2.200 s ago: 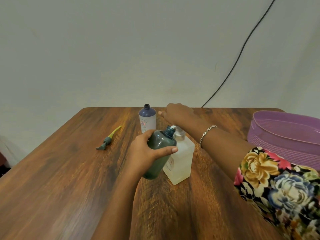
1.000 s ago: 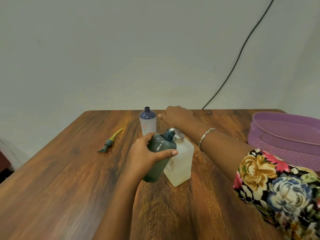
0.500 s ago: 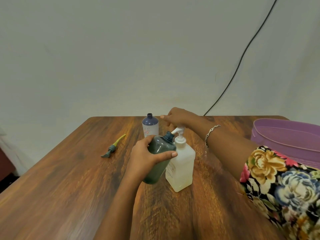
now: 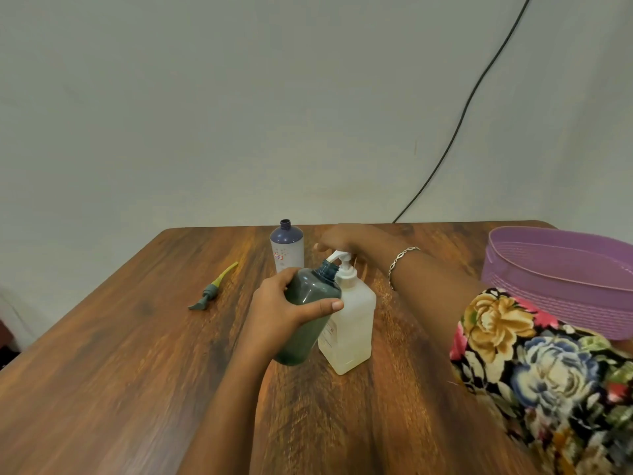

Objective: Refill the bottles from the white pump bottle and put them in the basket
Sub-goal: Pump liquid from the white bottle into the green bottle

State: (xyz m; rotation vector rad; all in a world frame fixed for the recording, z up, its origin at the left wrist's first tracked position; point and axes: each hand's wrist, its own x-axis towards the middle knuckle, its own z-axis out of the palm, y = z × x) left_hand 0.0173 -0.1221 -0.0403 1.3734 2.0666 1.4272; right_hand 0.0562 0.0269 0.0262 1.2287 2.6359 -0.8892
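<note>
A white pump bottle (image 4: 351,323) stands mid-table, its pump head raised. My left hand (image 4: 275,311) grips a dark green bottle (image 4: 310,289), tilted so that its open neck sits under the pump's nozzle. My right hand (image 4: 346,236) hovers at the top of the pump head with loosely bent fingers; I cannot tell whether it touches. Behind them stands a white bottle with a blue shoulder (image 4: 287,250) and an open neck. The purple basket (image 4: 561,286) sits at the table's right edge.
A loose green and yellow pump (image 4: 211,289) lies on the wooden table (image 4: 120,371) to the left. A black cable (image 4: 462,114) runs down the wall behind the table.
The pump head, pressed down a second ago, has risen, and my right hand has lifted with it. My left hand keeps the green bottle at the nozzle.
</note>
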